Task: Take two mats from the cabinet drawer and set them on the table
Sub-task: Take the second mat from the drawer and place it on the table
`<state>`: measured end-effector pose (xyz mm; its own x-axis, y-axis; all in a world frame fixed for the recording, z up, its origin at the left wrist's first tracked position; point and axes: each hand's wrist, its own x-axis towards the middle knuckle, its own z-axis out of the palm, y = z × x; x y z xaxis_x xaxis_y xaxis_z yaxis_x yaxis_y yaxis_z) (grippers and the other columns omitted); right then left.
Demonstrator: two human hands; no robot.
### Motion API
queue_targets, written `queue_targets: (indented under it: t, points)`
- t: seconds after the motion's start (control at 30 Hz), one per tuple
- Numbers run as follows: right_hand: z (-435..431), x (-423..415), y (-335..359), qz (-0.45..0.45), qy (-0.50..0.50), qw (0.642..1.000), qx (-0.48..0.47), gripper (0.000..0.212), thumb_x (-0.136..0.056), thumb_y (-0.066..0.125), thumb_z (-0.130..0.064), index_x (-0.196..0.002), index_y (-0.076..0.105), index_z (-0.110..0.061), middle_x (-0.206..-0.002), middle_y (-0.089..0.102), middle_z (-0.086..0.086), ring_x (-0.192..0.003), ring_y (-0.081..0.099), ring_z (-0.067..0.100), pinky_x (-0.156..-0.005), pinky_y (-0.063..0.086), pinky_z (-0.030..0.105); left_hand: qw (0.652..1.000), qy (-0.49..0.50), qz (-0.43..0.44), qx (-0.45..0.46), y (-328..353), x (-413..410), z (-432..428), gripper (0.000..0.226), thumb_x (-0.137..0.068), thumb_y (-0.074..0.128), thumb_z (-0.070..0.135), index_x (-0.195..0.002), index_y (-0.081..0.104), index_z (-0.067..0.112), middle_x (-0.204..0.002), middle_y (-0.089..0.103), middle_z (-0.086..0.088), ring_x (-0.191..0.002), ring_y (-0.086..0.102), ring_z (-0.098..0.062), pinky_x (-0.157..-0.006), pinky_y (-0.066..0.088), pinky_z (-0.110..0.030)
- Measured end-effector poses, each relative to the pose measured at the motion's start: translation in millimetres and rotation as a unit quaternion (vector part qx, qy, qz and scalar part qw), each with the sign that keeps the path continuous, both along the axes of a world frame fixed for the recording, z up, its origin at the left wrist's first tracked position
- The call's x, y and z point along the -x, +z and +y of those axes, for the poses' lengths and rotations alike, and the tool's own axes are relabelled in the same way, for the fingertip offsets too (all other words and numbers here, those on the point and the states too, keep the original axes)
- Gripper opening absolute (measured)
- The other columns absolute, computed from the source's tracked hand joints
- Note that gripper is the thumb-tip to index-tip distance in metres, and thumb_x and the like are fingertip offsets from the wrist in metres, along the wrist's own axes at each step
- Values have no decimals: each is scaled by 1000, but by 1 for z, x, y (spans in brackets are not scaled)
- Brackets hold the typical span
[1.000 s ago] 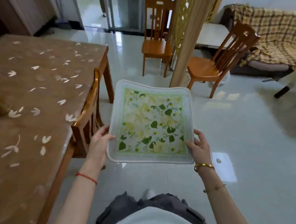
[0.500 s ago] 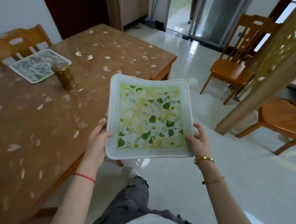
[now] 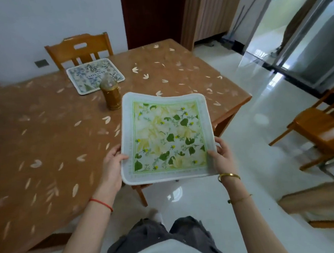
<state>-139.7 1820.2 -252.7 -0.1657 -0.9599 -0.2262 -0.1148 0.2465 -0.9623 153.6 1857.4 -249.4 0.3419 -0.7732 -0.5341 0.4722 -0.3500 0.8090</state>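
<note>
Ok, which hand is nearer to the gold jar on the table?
Left. The left hand grips the green mat on the side toward the jar; the right hand holds the mat's opposite edge, farther from it.

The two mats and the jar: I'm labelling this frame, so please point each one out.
green leaf mat (image 3: 167,135), head view, on its printed centre.
blue floral mat (image 3: 92,74), head view, on its middle, flat on the table.
amber jar (image 3: 112,96), head view, on its side wall.

Single head-worn view, angled forward and down over the table (image 3: 45,133), close.
</note>
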Motion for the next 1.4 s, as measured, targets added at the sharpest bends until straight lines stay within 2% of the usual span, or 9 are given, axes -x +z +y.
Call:
queue_targets:
  t: [0.2,0.33,0.43,0.67,0.83,0.97,1.2,1.33,1.4]
  points:
    - [-82,-17,-8,42,82,996,7,39,-78,58,-3,-111,63,-22,-99,70,6,-92,68,26,-84,57,44,996,88,4,-22,3,-4,-30,48,-87,41,-17,-122,57,11,-98,68,-11,-89,66,-32,-84,54,-49]
    - [-135,-32,-13,48,145,988,-7,41,-82,54,7,-116,59,-15,-89,70,-4,-72,68,5,-70,56,28,987,153,-19,-35,-3,-5,-47,51,-85,42,-16,-128,58,6,-98,68,-13,-85,67,-29,-73,56,-39]
    - [-172,-40,-15,52,198,979,-3,42,-81,52,10,-114,58,-16,-92,69,-2,-76,66,7,-67,54,22,982,183,-22,-40,-3,-2,-60,45,-85,41,-16,-120,59,7,-94,68,-13,-81,67,-26,-61,56,-33]
    - [-243,-58,-30,84,266,959,-41,42,-82,50,11,-113,56,-16,-87,66,3,-75,62,15,-64,52,27,969,227,-61,-71,-18,4,-101,45,-87,40,-16,-122,57,6,-106,65,-16,-92,63,-34,-81,54,-41]
    - [-272,-74,-52,137,323,934,-72,39,-76,41,10,-103,59,-11,-96,68,21,-90,64,33,-87,54,50,961,235,-84,-118,-47,-10,-124,54,-86,40,-18,-133,53,5,-130,59,-13,-115,59,-35,-97,50,-53]
    - [-287,-89,-75,160,342,920,-108,42,-76,39,13,-109,59,-4,-80,65,2,-78,62,19,-69,54,24,955,234,-73,-167,-73,-25,-138,53,-86,38,-19,-134,52,0,-124,59,-17,-104,59,-33,-88,53,-49]
    - [-299,-109,-113,192,336,905,-176,38,-76,42,8,-97,57,-20,-86,68,12,-89,65,34,-78,57,44,951,208,-66,-221,-143,-58,-147,55,-82,47,-12,-132,57,10,-135,54,-22,-111,60,-39,-90,53,-50]
    - [-301,-114,-128,219,338,895,-190,38,-77,43,2,-86,57,-31,-96,70,18,-91,66,35,-77,56,40,942,185,-89,-265,-256,-95,-131,55,-71,59,1,-118,67,28,-149,44,-17,-118,59,-38,-93,54,-51]
    - [-301,-113,-134,236,337,890,-197,35,-80,45,-1,-90,57,-33,-94,71,15,-90,66,33,-78,57,39,941,175,-92,-275,-231,-85,-133,51,-63,65,10,-106,70,37,-153,41,-14,-124,57,-35,-96,53,-49]
